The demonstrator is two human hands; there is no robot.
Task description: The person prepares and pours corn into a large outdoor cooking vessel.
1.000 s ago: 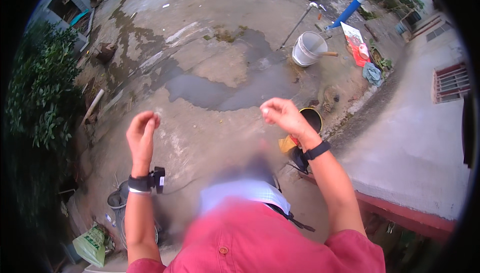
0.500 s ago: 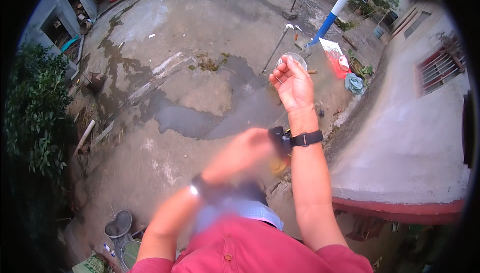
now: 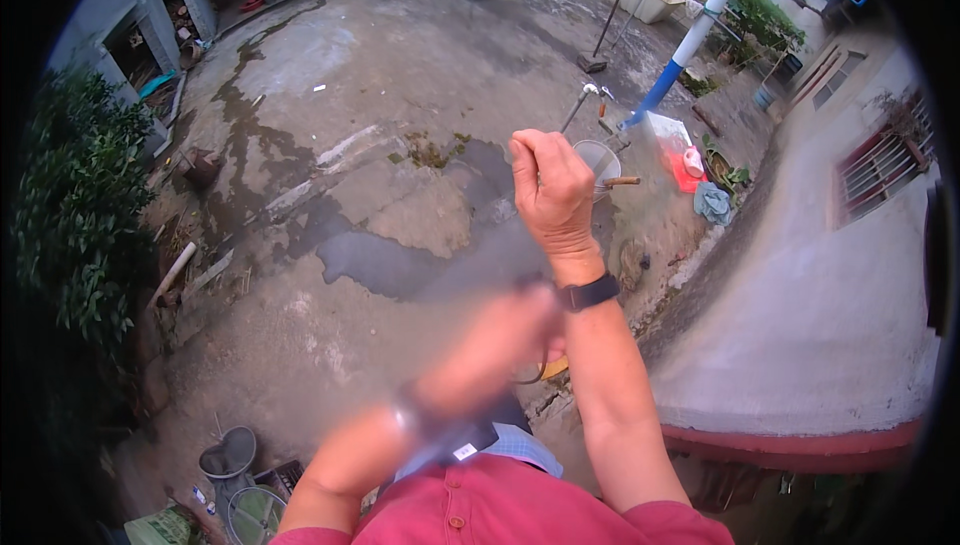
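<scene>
My right hand [image 3: 555, 190] is raised in front of me, its fingers curled in and the thumb folded against them, with nothing seen in it. A black wrist strap [image 3: 590, 293] circles my right wrist. My left hand [image 3: 505, 330] reaches across to that wrist, its fingers at or beside the strap. Motion smears the left hand, so its grip cannot be read. A thin dark loop [image 3: 533, 377] hangs below its fingers. Another dark band [image 3: 410, 413], also blurred, sits on my left wrist.
Beyond my right hand stand a bucket [image 3: 598, 163], a tap on a pipe [image 3: 580, 103] and a blue-and-white post [image 3: 672, 70]. A white wall [image 3: 800, 345] runs along the right. Leafy bushes [image 3: 70, 215] line the left. Nets [image 3: 228, 453] lie lower left.
My right hand has turned from palm showing to the back showing, with its fingers curled tighter. My left hand has shifted down and right along the right wrist. The view has tilted slightly.
</scene>
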